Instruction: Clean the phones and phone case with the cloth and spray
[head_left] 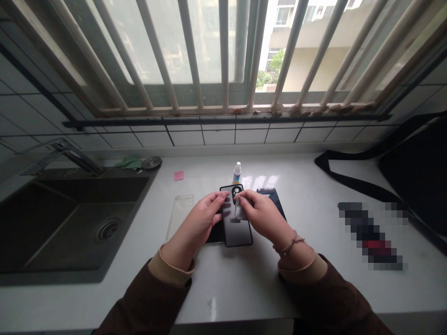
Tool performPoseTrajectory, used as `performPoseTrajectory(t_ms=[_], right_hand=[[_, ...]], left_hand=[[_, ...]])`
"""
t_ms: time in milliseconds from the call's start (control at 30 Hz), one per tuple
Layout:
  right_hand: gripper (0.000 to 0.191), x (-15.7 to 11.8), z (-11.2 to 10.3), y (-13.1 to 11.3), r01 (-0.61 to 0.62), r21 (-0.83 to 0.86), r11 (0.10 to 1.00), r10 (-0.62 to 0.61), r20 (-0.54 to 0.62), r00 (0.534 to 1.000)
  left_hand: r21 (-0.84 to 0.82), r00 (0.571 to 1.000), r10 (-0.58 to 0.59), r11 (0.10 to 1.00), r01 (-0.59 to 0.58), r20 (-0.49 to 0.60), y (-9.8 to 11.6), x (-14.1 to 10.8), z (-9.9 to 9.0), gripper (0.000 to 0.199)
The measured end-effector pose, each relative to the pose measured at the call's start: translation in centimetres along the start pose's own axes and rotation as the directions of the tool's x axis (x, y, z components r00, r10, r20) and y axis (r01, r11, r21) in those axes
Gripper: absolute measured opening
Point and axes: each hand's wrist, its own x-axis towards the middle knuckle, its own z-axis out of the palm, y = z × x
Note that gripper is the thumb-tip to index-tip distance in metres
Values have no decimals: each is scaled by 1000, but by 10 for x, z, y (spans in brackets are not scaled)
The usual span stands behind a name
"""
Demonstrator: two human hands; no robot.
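My left hand (208,211) grips the left edge of a translucent phone case with a black frame (238,235), and its fingers show through the back panel. Pinched in my right hand (260,208) is a small grey cloth (240,211), pressed against the case just below the camera cutout. Partly hidden under my left hand and the case lies a dark, flat, phone-like object (215,234). To the left, a clear phone case (177,211) rests on the counter. Another dark phone (274,196) lies behind my right hand. Beyond the black-framed case stands a small white-capped spray bottle (237,173).
A pink sticky note (178,176) lies on the white counter (240,293). At left are a dark sink (94,275), a faucet (78,158), a green cloth (130,163) and a metal strainer (151,163). A black bag (419,163) with its strap and a pixelated item (372,237) occupy the right.
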Motion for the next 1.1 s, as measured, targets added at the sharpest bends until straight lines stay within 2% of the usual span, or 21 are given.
performPoseTrajectory(t_ms=[67, 133, 233, 300, 367, 467, 533, 600, 733, 933, 1100], right_hand=[[25, 2, -1, 2, -57, -153, 987, 51, -47, 998], [26, 4, -1, 4, -115, -289, 950, 92, -93, 991], [25, 5, 1, 7, -153, -411, 898, 115, -118, 986], [26, 5, 4, 8, -162, -454, 876, 122, -117, 986], [26, 5, 6, 8, -165, -487, 858, 123, -118, 985], [27, 4, 10, 9, -143, -523, 840, 98, -113, 989], [28, 3, 12, 11, -119, -541, 833, 73, -106, 992], [29, 3, 12, 13, -103, -564, 819, 52, -107, 993], [28, 3, 11, 15, -113, -625, 772, 38, -132, 990], [28, 7, 0, 20, -157, -670, 725, 12, -215, 977], [27, 17, -13, 36, -258, -690, 676, 33, -322, 946]], left_hand=[[86, 999, -18, 996, 16, 28, -4, 2, -2, 37], [184, 1000, 13, 983, -18, 27, -8, 5, -6, 35], [370, 987, 159, 917, -148, -1, -8, 6, -8, 29], [524, 958, 278, 806, -275, 76, -5, 3, -7, 22], [652, 910, 321, 636, -414, 264, -1, -1, -4, 16], [708, 807, 220, 392, -588, 548, -3, -5, 0, 20], [713, 759, 128, 272, -646, 638, -10, -4, 1, 27], [732, 751, 52, 189, -654, 658, -17, -3, 0, 31], [764, 772, -10, 150, -627, 636, -24, -3, -1, 27], [765, 773, 0, 141, -628, 635, -24, -5, -1, 17], [772, 777, 22, 99, -628, 629, -25, -7, -4, 15]])
